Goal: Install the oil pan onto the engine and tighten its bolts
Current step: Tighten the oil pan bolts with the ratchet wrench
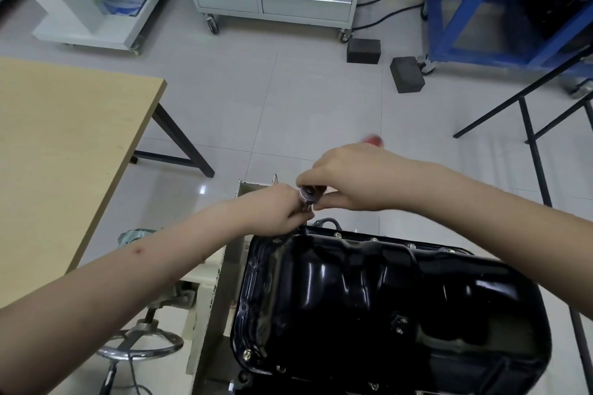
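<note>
The black oil pan (385,308) already sits on the engine, which is held on a pale stand (211,292), so the placing step looks finished and the work is now in the bolting stage. Several bolts (373,239) show as small bright heads along the far edge of the flange, another is visible at the near left corner (246,354) and one at the near edge (373,385); whether any of them is fully tight cannot be told from here. At the far left corner of the pan both hands meet over a ratchet (308,195). The right hand (346,176) has its grip clamped on the tool, fingers curled round the head end, and a red handle tip (373,139) pokes out blurred beyond the knuckles. The left hand (276,205) pinches the shaft below the ratchet head, apparently steadying the socket on the corner bolt, which is hidden under the fingers. By my reading, this corner bolt is being run down now, and what remains is finishing it, then checking the other bolts around the flange. The wooden worktop (64,144) stands to the left, well apart from the pan.
</note>
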`<state>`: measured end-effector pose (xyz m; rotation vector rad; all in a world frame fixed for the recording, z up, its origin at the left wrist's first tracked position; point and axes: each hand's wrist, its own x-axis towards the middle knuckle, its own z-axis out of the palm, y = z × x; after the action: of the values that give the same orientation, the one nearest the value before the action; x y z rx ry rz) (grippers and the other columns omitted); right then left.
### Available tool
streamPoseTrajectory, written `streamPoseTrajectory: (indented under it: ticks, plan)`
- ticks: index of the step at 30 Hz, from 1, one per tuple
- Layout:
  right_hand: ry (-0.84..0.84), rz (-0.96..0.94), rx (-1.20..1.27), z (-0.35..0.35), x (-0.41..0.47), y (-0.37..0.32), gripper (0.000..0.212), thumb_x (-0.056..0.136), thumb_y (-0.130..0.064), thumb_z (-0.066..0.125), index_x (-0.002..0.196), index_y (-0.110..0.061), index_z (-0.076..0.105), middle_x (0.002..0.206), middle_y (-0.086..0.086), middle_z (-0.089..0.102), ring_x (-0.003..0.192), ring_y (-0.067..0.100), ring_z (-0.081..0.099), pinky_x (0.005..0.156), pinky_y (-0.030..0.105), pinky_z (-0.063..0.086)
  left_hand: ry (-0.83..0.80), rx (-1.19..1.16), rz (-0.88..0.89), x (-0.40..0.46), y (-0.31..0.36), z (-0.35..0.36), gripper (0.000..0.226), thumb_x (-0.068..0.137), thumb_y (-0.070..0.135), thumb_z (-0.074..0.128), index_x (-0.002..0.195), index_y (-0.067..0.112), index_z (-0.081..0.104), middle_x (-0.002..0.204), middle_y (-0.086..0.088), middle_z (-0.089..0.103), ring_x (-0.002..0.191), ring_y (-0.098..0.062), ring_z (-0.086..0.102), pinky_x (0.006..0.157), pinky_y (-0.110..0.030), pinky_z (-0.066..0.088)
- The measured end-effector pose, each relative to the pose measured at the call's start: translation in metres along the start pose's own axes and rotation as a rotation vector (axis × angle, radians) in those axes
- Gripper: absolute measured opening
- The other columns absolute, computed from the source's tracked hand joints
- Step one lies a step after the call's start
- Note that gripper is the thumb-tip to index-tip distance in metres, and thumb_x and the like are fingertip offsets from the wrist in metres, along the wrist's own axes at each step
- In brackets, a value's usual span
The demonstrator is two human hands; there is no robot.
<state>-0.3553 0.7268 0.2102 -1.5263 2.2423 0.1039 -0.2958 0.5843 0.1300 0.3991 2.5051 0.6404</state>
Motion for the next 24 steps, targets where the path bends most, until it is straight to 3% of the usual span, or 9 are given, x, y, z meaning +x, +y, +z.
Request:
streamPoseTrajectory:
  ticks: [3, 5, 8, 12, 16, 19, 22, 24]
  plan:
    - [0.014, -0.023, -0.052, -0.002, -0.001, 0.002, 0.026, 0.092, -0.039, 0.047, 0.111, -0.023, 0.054, 0.105, -0.002, 0.060, 0.091, 0.019, 0.051, 0.067, 0.030, 0.037, -0.028, 0.030, 0.006, 0.001, -0.001, -0.001, 0.025, 0.096, 0.023, 0.042, 0.091, 0.001, 0.053, 0.073, -0.010, 0.052, 0.071, -0.028, 0.049, 0.063, -0.029, 0.033]
    - [0.071, 0.114, 0.012, 0.004, 0.001, -0.006, 0.031, 0.091, -0.046, 0.046, 0.098, -0.018, 0.056, 0.092, 0.004, 0.059, 0.079, 0.022, 0.047, 0.061, 0.028, 0.031, -0.020, 0.034, -0.023, 0.002, -0.002, -0.003, 0.026, 0.095, 0.023, 0.044, 0.088, 0.000, 0.054, 0.074, -0.015, 0.057, 0.071, -0.027, 0.051, 0.059, -0.026, 0.029]
    - [0.113, 0.246, 0.093, 0.012, 0.004, -0.015, 0.038, 0.090, -0.050, 0.044, 0.074, -0.016, 0.041, 0.067, -0.001, 0.039, 0.072, 0.023, 0.040, 0.057, 0.028, 0.026, 0.035, 0.029, -0.062, 0.001, -0.003, -0.003, 0.028, 0.091, 0.024, 0.046, 0.086, -0.001, 0.056, 0.081, -0.018, 0.062, 0.070, -0.025, 0.051, 0.056, -0.026, 0.028]
    - [0.097, 0.091, 0.061, 0.007, 0.004, -0.004, 0.026, 0.091, -0.044, 0.046, 0.096, -0.019, 0.052, 0.087, 0.000, 0.056, 0.075, 0.019, 0.041, 0.057, 0.027, 0.024, 0.067, 0.028, -0.028, -0.003, 0.000, 0.001, 0.023, 0.095, 0.021, 0.044, 0.084, 0.003, 0.054, 0.080, -0.018, 0.060, 0.079, -0.033, 0.055, 0.059, -0.027, 0.029]
    - [0.038, -0.172, -0.157, 0.002, 0.003, 0.007, 0.025, 0.093, -0.037, 0.046, 0.113, -0.023, 0.052, 0.102, -0.006, 0.058, 0.097, 0.017, 0.051, 0.063, 0.026, 0.031, 0.039, 0.075, 0.016, -0.002, 0.002, 0.001, 0.027, 0.096, 0.022, 0.044, 0.096, -0.001, 0.059, 0.091, -0.017, 0.062, 0.089, -0.032, 0.055, 0.073, -0.029, 0.036]
    - [0.086, 0.025, -0.078, 0.005, 0.005, -0.003, 0.029, 0.091, -0.045, 0.046, 0.104, -0.021, 0.055, 0.088, 0.000, 0.056, 0.078, 0.021, 0.047, 0.051, 0.028, 0.025, 0.022, 0.043, 0.000, -0.002, -0.001, -0.001, 0.022, 0.094, 0.020, 0.045, 0.081, 0.005, 0.052, 0.073, -0.012, 0.056, 0.080, -0.033, 0.056, 0.063, -0.028, 0.032]
    - [0.146, 0.290, 0.255, 0.013, 0.005, -0.016, 0.039, 0.090, -0.049, 0.044, 0.084, -0.012, 0.055, 0.069, 0.000, 0.050, 0.065, 0.020, 0.044, 0.057, 0.030, 0.033, 0.086, -0.011, -0.039, 0.000, -0.002, -0.002, 0.033, 0.094, 0.022, 0.047, 0.081, -0.006, 0.058, 0.076, -0.021, 0.064, 0.074, -0.032, 0.058, 0.059, -0.029, 0.031]
    - [0.158, 0.290, 0.306, 0.015, 0.004, -0.016, 0.039, 0.090, -0.045, 0.047, 0.081, -0.008, 0.055, 0.062, -0.002, 0.042, 0.065, 0.022, 0.047, 0.056, 0.030, 0.036, 0.112, -0.007, -0.033, 0.001, 0.000, 0.000, 0.032, 0.093, 0.022, 0.048, 0.081, -0.006, 0.057, 0.078, -0.024, 0.063, 0.074, -0.033, 0.056, 0.056, -0.028, 0.027]
